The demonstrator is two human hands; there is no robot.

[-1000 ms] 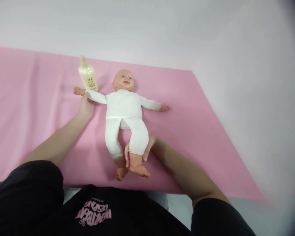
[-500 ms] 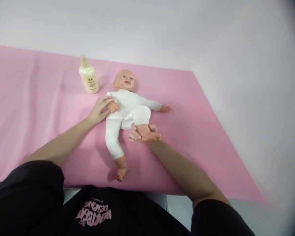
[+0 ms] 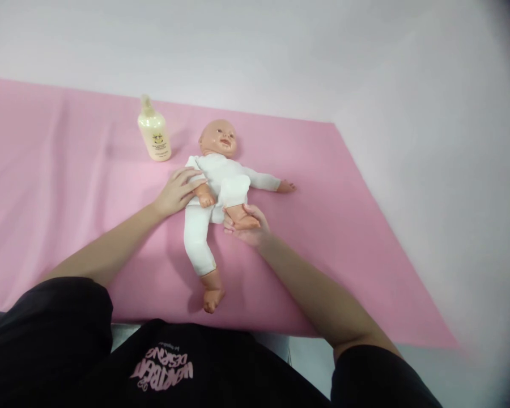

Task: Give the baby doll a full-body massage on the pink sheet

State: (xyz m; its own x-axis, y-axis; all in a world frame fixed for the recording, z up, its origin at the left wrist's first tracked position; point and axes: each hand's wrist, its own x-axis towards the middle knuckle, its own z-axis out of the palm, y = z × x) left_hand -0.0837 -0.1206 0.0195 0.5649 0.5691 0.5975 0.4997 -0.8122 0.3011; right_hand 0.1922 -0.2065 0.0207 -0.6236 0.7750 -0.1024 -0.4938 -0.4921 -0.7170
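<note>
A baby doll in a white suit lies on its back on a pink cloth, head away from me. My left hand holds the doll's arm on my left, folded across its chest. My right hand cups the foot of the leg on my right, with that knee bent up against the belly. The doll's other leg lies straight toward me and its other arm stretches out to the right.
A cream lotion bottle stands upright on the cloth just left of the doll's head. A pale wall rises behind, and a pale surface borders the cloth on the right. The cloth's near edge runs right in front of my body.
My left hand brought the doll's outstretched arm in over its chest. My right hand lifted the leg from flat and pushed the knee up toward the belly.
</note>
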